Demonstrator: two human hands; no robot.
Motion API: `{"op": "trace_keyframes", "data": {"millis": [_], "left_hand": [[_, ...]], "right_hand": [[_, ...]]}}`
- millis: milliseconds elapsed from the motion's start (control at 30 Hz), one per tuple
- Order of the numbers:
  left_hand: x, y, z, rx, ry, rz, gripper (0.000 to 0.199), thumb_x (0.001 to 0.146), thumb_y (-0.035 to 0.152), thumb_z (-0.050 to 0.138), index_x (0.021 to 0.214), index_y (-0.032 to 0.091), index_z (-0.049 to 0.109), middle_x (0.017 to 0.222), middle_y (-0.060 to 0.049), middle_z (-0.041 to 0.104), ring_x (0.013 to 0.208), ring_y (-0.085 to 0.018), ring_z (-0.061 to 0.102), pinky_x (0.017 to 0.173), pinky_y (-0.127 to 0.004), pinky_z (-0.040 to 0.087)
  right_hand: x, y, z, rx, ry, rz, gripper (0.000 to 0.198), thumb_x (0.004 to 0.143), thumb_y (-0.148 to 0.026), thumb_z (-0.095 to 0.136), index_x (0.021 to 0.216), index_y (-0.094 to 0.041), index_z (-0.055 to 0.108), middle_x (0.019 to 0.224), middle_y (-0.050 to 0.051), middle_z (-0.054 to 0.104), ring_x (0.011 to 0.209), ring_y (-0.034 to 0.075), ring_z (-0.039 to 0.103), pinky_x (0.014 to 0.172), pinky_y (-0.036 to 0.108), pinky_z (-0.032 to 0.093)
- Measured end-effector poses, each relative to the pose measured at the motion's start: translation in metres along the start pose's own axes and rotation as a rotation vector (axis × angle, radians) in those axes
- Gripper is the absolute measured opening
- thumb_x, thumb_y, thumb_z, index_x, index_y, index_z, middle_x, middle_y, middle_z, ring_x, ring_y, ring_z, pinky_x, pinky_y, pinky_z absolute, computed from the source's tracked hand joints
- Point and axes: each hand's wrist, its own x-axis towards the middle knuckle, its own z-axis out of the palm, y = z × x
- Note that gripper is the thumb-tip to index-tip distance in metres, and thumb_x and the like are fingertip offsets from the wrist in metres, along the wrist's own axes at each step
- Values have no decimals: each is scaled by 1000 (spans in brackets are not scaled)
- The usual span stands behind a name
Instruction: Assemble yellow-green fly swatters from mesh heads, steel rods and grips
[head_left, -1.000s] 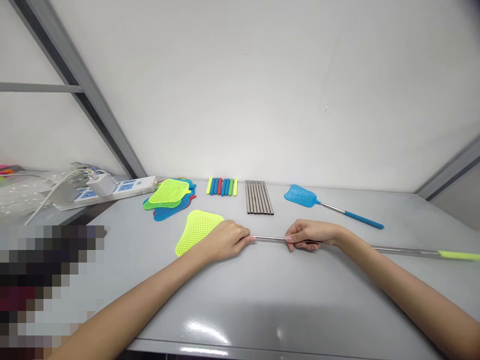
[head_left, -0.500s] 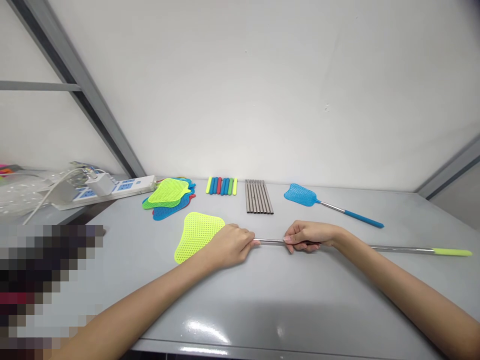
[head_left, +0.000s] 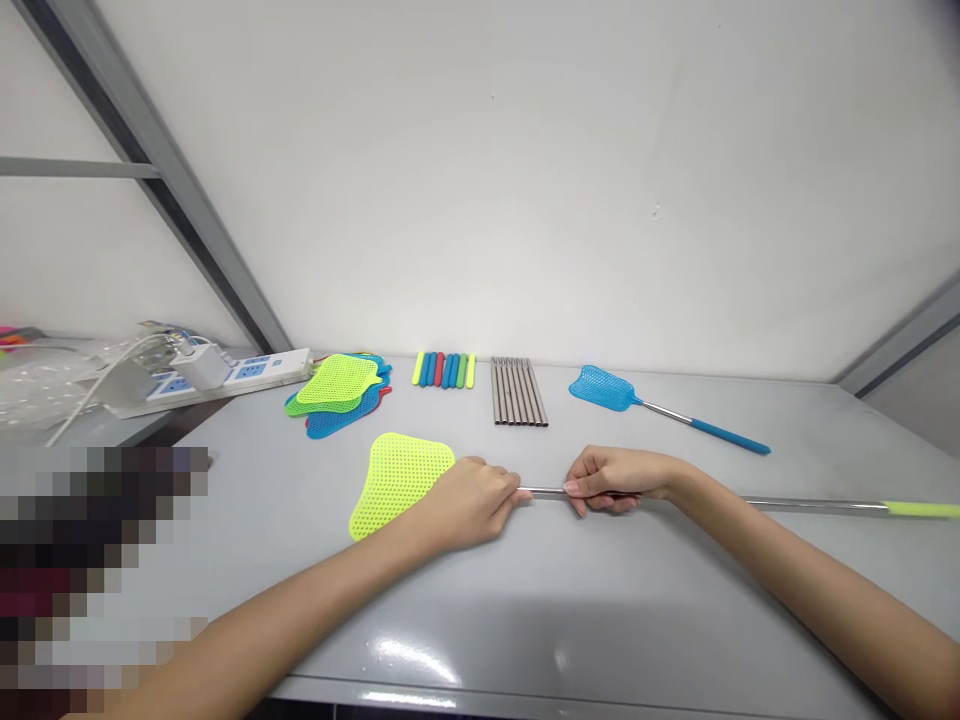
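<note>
A yellow fly swatter point(head_left: 405, 482) with a long metal rod lies across the front of the table. My left hand point(head_left: 480, 503) is closed around it where the head meets the rod, hiding that joint. A short way to the right, my right hand point(head_left: 611, 480) pinches the bare rod between thumb and fingers. Beyond my right forearm the rod runs on to a yellow handle point(head_left: 922, 510), which reaches the right edge of the view. Behind my right hand lies a blue fly swatter point(head_left: 604, 388) with a short rod and blue handle.
Along the back of the grey table point(head_left: 420, 630) lie a pile of mesh swatter heads point(head_left: 341, 380), a row of coloured handles point(head_left: 444, 370) and several metal rods point(head_left: 517, 392). A power strip point(head_left: 277, 372) and plastic bags point(head_left: 45, 390) are at the left. A wall stands behind.
The yellow swatter has shifted a little right and towards me. My left hand has moved right with it, narrowing the gap between my hands. My right hand has barely moved.
</note>
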Motion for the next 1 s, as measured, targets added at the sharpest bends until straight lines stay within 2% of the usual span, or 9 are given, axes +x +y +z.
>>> {"op": "trace_keyframes", "data": {"millis": [733,1000], "left_hand": [[2,15,0,-37,-18,17,40,89,34,25,63,15,48,61,-5,61,56,-18,57,54,-31,35],[1,20,1,-44,-26,30,40,89,33,25,63,15,49,59,-5,60,54,-18,57,55,-31,37]], "right_hand": [[-1,-12,18,-72,38,17,31,79,-38,50,65,-11,55,37,-8,35,29,2,26,30,16,19],[1,-9,22,-124,31,-34,32,79,-40,49,66,-11,55,41,-8,35,30,2,28,30,16,20]]}}
